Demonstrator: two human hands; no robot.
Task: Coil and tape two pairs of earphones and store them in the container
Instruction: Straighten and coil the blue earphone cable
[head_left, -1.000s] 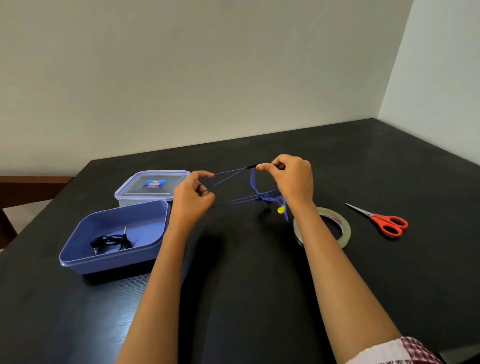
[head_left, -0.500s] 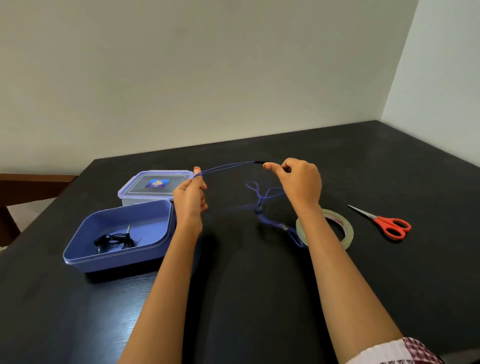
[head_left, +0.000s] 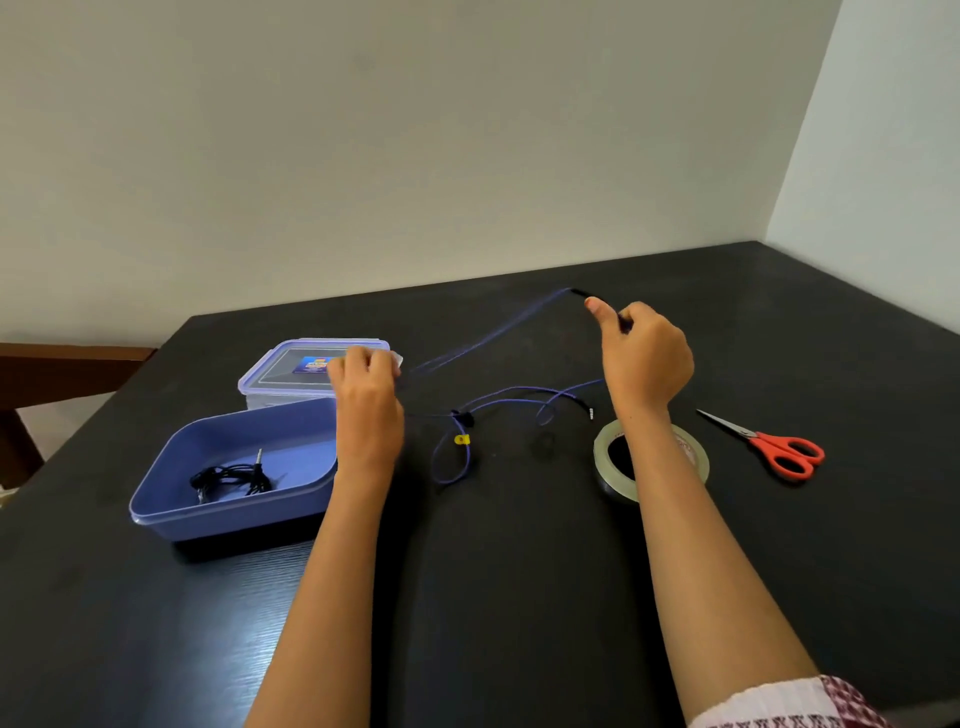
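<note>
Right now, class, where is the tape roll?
Head view: the tape roll lies on the table's right, under the right forearm, left of the red scissors.

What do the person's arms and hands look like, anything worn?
Both forearms are bare. The left hand and right hand show no ring, watch or glove. Only the right arm shows a sleeve, white ribbed fabric with a dark red pattern.

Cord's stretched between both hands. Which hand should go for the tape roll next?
Right, I'd say. The right hand hangs just above the tape roll, with the scissors on that side too. The left hand is across the loose purple cord, by the lid.
</note>
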